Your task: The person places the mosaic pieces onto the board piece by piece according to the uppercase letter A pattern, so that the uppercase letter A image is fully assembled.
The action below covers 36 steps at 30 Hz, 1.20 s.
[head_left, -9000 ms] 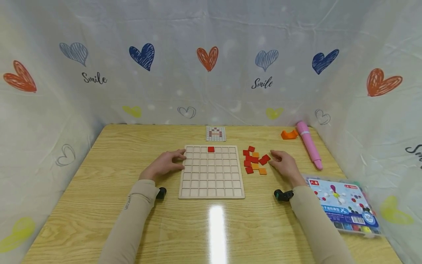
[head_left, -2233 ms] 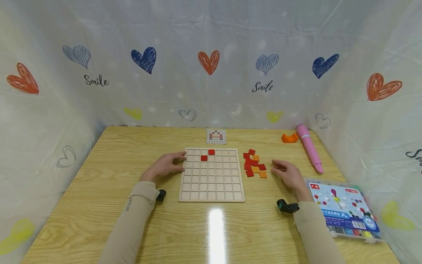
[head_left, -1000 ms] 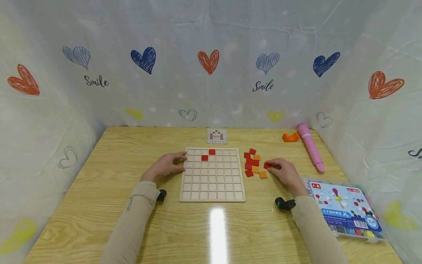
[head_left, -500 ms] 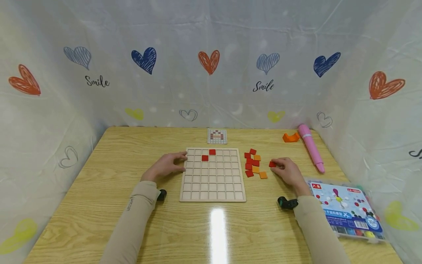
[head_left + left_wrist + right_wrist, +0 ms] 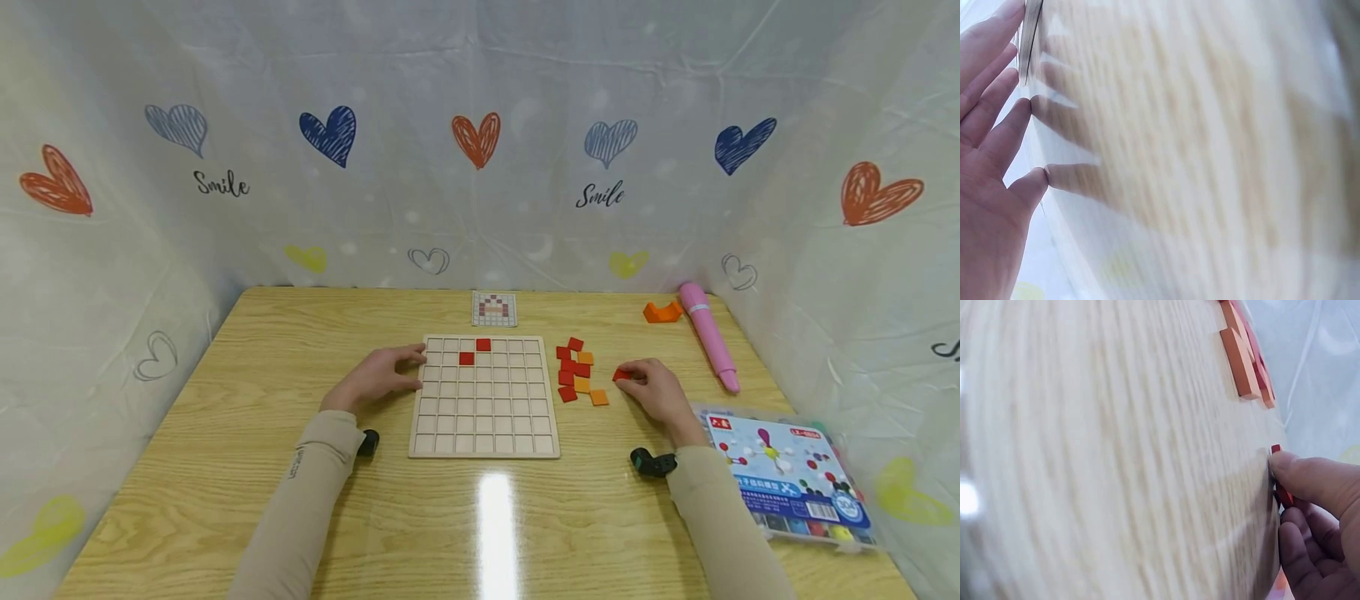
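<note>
My left hand (image 5: 378, 377) rests at the left edge of the wooden grid board (image 5: 484, 450). In the left wrist view the fingers (image 5: 1011, 128) are spread and fairly straight, with some fingertips by the board's edge. Two red square tiles sit in the board's cells, one in the far row (image 5: 483, 344), one in the second row (image 5: 467, 358). Right of the board, my right hand (image 5: 658, 390) pinches a red tile (image 5: 621, 375) between thumb and fingers, low over the table. Between board and hand lies a loose group of red tiles (image 5: 566, 377) and orange tiles (image 5: 599, 398).
A small pattern card (image 5: 494, 309) lies behind the board. At the back right are an orange curved stand (image 5: 662, 312) and a pink pen-like stick (image 5: 708, 337). A plastic box with a molecule-model label (image 5: 787, 475) stands by the right forearm. Curtains enclose the table.
A second red tile now sits on the board, unlike the oldest frame. My right hand has taken a red tile from the group, drawn it right and tilted it. The left hand stays put.
</note>
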Tool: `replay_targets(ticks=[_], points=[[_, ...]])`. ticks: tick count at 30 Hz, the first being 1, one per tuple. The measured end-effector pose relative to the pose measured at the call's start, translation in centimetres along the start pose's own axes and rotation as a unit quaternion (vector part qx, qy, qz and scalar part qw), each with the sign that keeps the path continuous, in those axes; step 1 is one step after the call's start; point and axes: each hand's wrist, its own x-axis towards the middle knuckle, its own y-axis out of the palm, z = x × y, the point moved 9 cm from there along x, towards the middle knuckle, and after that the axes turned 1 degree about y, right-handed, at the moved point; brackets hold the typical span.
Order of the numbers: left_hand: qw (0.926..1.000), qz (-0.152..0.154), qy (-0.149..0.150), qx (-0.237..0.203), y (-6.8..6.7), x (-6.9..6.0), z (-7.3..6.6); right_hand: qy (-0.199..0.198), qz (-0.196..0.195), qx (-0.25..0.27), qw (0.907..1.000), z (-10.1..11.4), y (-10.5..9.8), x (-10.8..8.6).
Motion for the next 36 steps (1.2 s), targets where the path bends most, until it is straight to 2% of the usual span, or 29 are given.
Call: replay_targets(ticks=[8,16,24,32,36], points=[[1.0000,-0.002,0.007,0.005,0.0,0.1,0.0,0.033,-0.002,0.008,0.9994,0.0,0.1,0.2],[0.9999,-0.002,0.010,0.000,-0.1,0.0,-0.1,0.040,-0.003,0.049,0.9980,1.6,0.1,0.2],[1.0000,-0.002,0.007,-0.005,0.1,0.1,0.1,-0.023,-0.005,0.030,0.9993,5.9,0.2,1.6],[1.0000,-0.002,0.008,-0.005,0.0,0.0,-0.2,-0.047,0.038,0.063,0.9962,10.1,2.7,2.6],[0.9999,-0.002,0.009,-0.006,0.0,0.0,-0.1,-0.065,0.051,0.059,0.9948,11.7,3.9,3.0]])
